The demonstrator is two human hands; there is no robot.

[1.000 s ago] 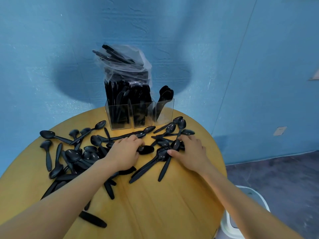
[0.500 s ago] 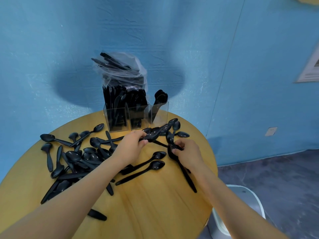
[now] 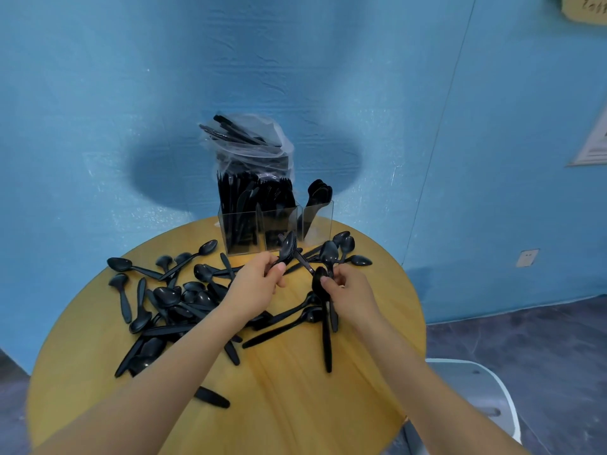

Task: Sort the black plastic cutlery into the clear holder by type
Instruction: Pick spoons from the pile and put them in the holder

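Observation:
A clear three-part holder [image 3: 315, 221] stands at the table's far edge. Its left and middle compartments are packed with black cutlery; the right one holds a few black spoons [image 3: 318, 193]. A plastic bag of cutlery [image 3: 249, 142] lies on top. My left hand [image 3: 256, 285] grips a black spoon [image 3: 288, 246] by the handle, bowl up, just in front of the holder. My right hand [image 3: 348, 295] holds a bunch of black spoons [image 3: 328, 254], their handles hanging down below the hand. Many loose black spoons [image 3: 170, 297] lie scattered on the left of the table.
The round wooden table [image 3: 295, 389] stands against a blue wall. A white stool or bin [image 3: 476, 389] is beside the table at the lower right. Two spoons [image 3: 289, 320] lie between my forearms, and a lone black handle [image 3: 210, 397] rests near the front.
Both hands have lifted off the table with spoons. The left hand raised its spoon toward the holder; the right hand gathered its spoons upright. The camera tilted up slightly.

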